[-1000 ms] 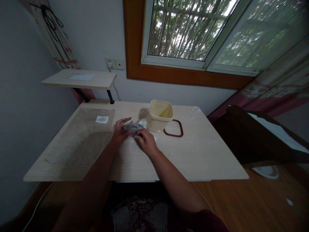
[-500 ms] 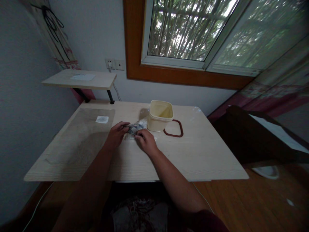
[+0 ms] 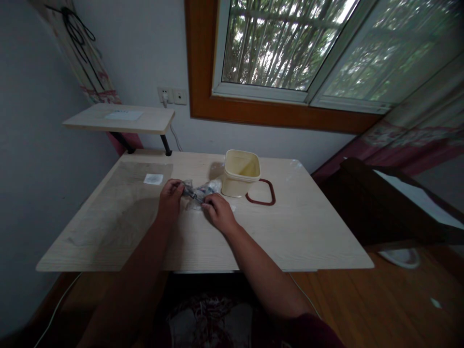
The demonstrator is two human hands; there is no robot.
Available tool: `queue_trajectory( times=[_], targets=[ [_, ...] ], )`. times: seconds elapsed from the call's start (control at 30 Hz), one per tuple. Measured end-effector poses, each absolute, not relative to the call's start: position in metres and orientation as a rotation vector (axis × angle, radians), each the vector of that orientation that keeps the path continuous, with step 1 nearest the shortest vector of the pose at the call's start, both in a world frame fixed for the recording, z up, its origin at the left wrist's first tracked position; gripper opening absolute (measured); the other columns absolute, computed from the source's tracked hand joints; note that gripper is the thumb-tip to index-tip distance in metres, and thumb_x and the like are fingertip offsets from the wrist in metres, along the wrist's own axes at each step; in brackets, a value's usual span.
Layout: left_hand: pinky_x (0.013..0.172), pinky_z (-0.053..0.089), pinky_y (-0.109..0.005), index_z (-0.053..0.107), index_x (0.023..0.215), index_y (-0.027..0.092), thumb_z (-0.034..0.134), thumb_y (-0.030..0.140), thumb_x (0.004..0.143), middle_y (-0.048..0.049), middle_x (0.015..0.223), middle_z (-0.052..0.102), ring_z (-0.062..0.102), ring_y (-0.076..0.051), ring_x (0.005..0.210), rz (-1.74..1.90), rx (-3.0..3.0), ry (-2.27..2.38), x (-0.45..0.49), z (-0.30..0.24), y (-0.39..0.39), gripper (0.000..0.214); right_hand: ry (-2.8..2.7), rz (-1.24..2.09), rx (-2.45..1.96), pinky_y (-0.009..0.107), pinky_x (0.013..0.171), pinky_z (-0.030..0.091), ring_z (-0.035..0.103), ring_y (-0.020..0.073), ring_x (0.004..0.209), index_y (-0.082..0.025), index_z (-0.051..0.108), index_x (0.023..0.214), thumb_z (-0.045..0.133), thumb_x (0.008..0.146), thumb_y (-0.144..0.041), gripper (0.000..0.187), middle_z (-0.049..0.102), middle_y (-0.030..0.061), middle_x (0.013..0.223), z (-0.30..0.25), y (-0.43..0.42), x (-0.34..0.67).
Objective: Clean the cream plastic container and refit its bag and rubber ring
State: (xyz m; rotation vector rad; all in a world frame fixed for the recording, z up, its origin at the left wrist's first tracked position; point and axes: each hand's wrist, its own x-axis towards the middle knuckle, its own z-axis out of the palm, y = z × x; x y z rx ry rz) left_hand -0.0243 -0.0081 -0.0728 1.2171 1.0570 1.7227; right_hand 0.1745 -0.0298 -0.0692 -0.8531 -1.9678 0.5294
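A crinkled clear plastic bag (image 3: 208, 188) with small dark and bluish items in it lies on the table between my hands. My left hand (image 3: 171, 195) pinches the bag's left end, where a dark thin piece shows through the plastic. With fingers closed, my right hand (image 3: 218, 209) grips the bag's near right side. What the dark pieces are is too small to tell. Just behind and right of the bag stands an open cream plastic tub (image 3: 239, 181), upright. A reddish-brown square ring (image 3: 266, 203) lies flat at its right side.
The pale wooden table (image 3: 297, 232) carries a thin transparent sheet (image 3: 108, 217) at left with a white label (image 3: 153, 179) on it. A small raised shelf (image 3: 119, 118) stands at the back left. A dark piece of furniture (image 3: 391, 208) is beyond the right edge.
My left hand has shifted left, drawing its end of the bag out so more of the dark piece shows. My right hand stays almost in place; the tub and ring have not moved.
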Motion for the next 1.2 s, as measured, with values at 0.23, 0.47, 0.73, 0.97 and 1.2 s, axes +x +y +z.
queue_trajectory(
  times=[0.23,0.47,0.73,0.97,1.2],
  targets=[
    [0.062,0.049,-0.023,0.048,0.134,0.026,0.078,0.048,0.074,-0.0123,0.128,0.059,0.065,-0.015,0.086,1.411,1.259,0.820,-0.014,-0.062,-0.015,0.071,-1.942,0.554,-0.850,0.035,0.080,0.047,0.058,0.0220,0.086,-0.024,0.059,0.091,0.054,0.096,-0.033,0.012,0.064,0.0058,0.089,-0.070,-0.031,0.175],
    [0.046,0.035,-0.018,0.051,0.082,0.020,0.058,0.046,0.091,0.0038,0.069,0.049,0.043,-0.007,0.053,1.397,1.198,0.985,-0.011,-0.058,-0.023,0.029,-1.928,0.463,-0.841,0.036,0.081,0.048,0.059,0.0219,0.086,-0.023,0.062,0.097,0.061,0.092,-0.035,0.013,0.066,0.0054,0.089,-0.066,-0.034,0.175],
    [0.057,0.038,-0.024,0.045,0.081,0.020,0.044,0.050,0.098,0.0031,0.071,0.045,0.042,-0.010,0.062,1.272,1.472,1.032,-0.004,-0.059,-0.030,0.034,-2.141,0.127,-0.848,0.043,0.093,0.041,0.058,0.0249,0.103,-0.028,0.066,0.119,0.067,0.091,-0.038,0.030,0.069,0.0070,0.114,-0.066,-0.036,0.168],
    [0.063,0.038,-0.027,0.041,0.076,0.021,0.041,0.051,0.098,0.0038,0.066,0.043,0.042,-0.012,0.063,1.235,1.579,1.144,-0.002,-0.062,-0.029,0.037,-2.198,0.070,-0.818,0.038,0.083,0.042,0.056,0.0222,0.092,-0.024,0.069,0.097,0.067,0.089,-0.034,0.012,0.068,0.0053,0.101,-0.068,-0.034,0.163],
    [0.059,0.038,-0.026,0.041,0.075,0.021,0.041,0.050,0.098,0.0035,0.066,0.044,0.043,-0.012,0.060,1.296,1.497,1.173,-0.003,-0.058,-0.029,0.037,-2.166,0.192,-0.822,0.037,0.085,0.044,0.058,0.0230,0.097,-0.022,0.061,0.087,0.068,0.084,-0.029,0.010,0.065,0.0069,0.099,-0.067,-0.032,0.163]
  ],
)
